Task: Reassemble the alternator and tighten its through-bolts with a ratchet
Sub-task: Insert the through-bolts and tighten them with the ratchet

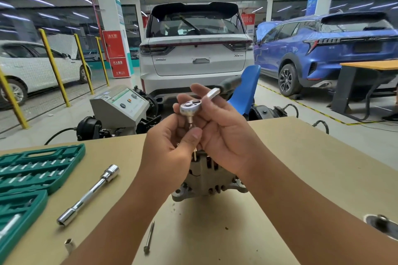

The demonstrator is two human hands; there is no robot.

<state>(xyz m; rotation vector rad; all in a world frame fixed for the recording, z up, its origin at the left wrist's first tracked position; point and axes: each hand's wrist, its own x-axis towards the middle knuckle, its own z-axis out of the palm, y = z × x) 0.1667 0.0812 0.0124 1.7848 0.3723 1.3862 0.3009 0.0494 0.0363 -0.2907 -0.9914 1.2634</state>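
Note:
The grey alternator (206, 183) stands on the tan table (301, 157), partly hidden behind my hands. My right hand (224, 127) holds a chrome ratchet (190, 106) by its head, raised above the alternator, its dark handle pointing up and right. My left hand (172, 142) pinches the small socket or bit under the ratchet head between thumb and fingers. A loose through-bolt (149, 236) lies on the table near the front edge.
An open green socket case (36, 170) sits at the left. A chrome extension bar with sockets (88, 196) lies beside it, with a small socket (69, 244) nearer me. A dark round part (383, 225) lies at the right edge. Cars and a test bench stand beyond the table.

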